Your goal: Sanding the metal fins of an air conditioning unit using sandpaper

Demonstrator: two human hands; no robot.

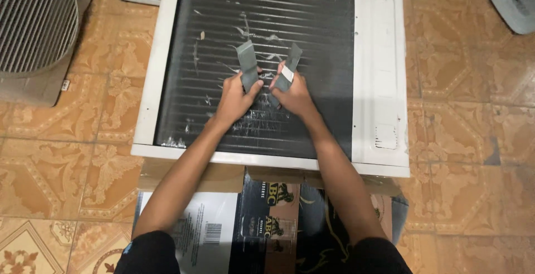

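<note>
Grey strips, two of them, are in the person's hands over the dark finned coil [312, 57] of an air conditioner unit [382, 73] that lies flat on the floor. Only one view exists, from the head camera looking down.

The left strip [247, 62] has its long axis nearly upright in the picture, leaning a little to the left at its far end; it points away from the person. The right strip [292, 58] also points away, but its far end leans to the right, so the two strips spread apart like a narrow V. Their lower ends come close together between the hands. A small white patch sits on the right strip near the thumb.

The left hand [234, 98] has its grip closed on the left strip, thumb pressed on the lower part. The right hand [292, 96] has its grip closed on the right strip in the same way. Both hands rest just above or on the coil; I cannot tell if they touch it.

The coil shows several bent, pale scratched spots around the hands. The unit has one white frame with one plain white panel on the right side. Printed cardboard [223, 224] lies under its near edge, on the patterned tile floor [462, 140]. One grey grille casing [33, 23] stands at top left, and one pale rounded object [515, 1] is at top right.
</note>
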